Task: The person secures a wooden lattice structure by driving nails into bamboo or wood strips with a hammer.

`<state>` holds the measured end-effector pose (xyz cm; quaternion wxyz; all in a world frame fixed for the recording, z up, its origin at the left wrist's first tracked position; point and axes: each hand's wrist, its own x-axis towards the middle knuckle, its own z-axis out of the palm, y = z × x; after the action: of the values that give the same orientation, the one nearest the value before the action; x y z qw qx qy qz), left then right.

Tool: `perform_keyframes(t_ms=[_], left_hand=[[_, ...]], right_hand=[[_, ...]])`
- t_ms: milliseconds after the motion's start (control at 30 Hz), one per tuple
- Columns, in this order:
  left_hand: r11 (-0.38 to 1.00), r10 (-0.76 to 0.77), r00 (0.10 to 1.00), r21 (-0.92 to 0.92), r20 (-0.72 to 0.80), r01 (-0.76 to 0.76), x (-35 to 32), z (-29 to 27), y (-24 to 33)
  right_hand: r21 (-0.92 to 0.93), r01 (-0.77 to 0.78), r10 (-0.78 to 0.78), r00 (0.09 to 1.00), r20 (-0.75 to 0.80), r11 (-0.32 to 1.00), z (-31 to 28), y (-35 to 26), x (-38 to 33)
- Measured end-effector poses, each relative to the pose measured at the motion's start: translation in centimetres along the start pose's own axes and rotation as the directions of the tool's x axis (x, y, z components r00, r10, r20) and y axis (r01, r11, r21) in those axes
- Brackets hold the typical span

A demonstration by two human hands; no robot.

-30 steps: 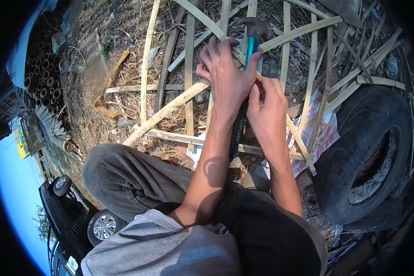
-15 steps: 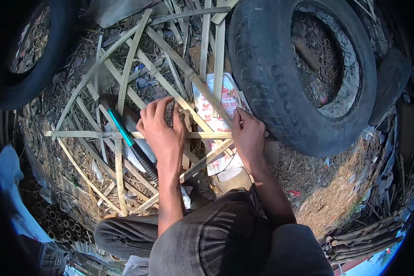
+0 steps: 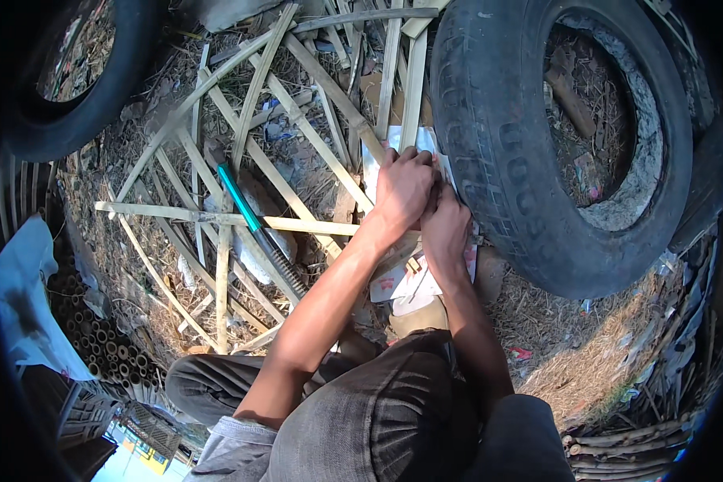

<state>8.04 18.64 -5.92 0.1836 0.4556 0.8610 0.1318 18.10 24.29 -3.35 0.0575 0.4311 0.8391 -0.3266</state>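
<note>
A lattice of split bamboo strips (image 3: 293, 112) lies crossed over the ground before me. My left hand (image 3: 404, 191) reaches across to the right, its fingers curled over the lower end of a slanting bamboo strip (image 3: 337, 96). Pressed up beside it, my right hand (image 3: 447, 223) is closed at the same crossing of strips; the fingers overlap and hide the exact grip. Under the hands lies a white printed sack (image 3: 381, 170) with red marks. Left of my left forearm, a rod-shaped tool (image 3: 239, 199) with a teal part and a dark ridged length rests across the lattice.
A large worn tire (image 3: 490, 169) stands close to my right hand, and another tire (image 3: 128, 88) is at the far left. Cut bamboo tubes (image 3: 108, 345) are stacked at the left, poles (image 3: 635, 446) at the lower right. Dry straw (image 3: 586, 361) covers the ground at right.
My left hand has moved right, from the middle of the lattice to beside my right hand. The view has shifted, so the lattice and tire sit further right.
</note>
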Motion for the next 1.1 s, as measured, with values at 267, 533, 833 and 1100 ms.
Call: perform_keyframes(t_ms=[267,533,833,1100], left_hand=[[0.998,0.064,0.997,-0.013,-0.054,-0.064,-0.3,0.2,0.1],[1.000,0.015,0.996,0.005,-0.086,-0.015,0.1,1.2,0.3],[0.998,-0.009,0.995,-0.061,-0.104,0.002,0.0,1.2,0.2],[0.996,0.032,0.999,0.082,-0.005,-0.032,0.2,0.9,0.6]], right_hand=[[0.127,0.144,-0.130,0.985,-0.118,0.981,-0.8,0.9,-1.0],[0.127,0.182,-0.164,0.976,-0.141,0.975,-0.7,1.1,-1.0],[0.056,0.156,-0.148,0.981,-0.123,0.986,-0.6,0.6,-0.6],[0.034,0.160,-0.157,0.985,-0.072,0.987,-1.1,0.6,-0.8]])
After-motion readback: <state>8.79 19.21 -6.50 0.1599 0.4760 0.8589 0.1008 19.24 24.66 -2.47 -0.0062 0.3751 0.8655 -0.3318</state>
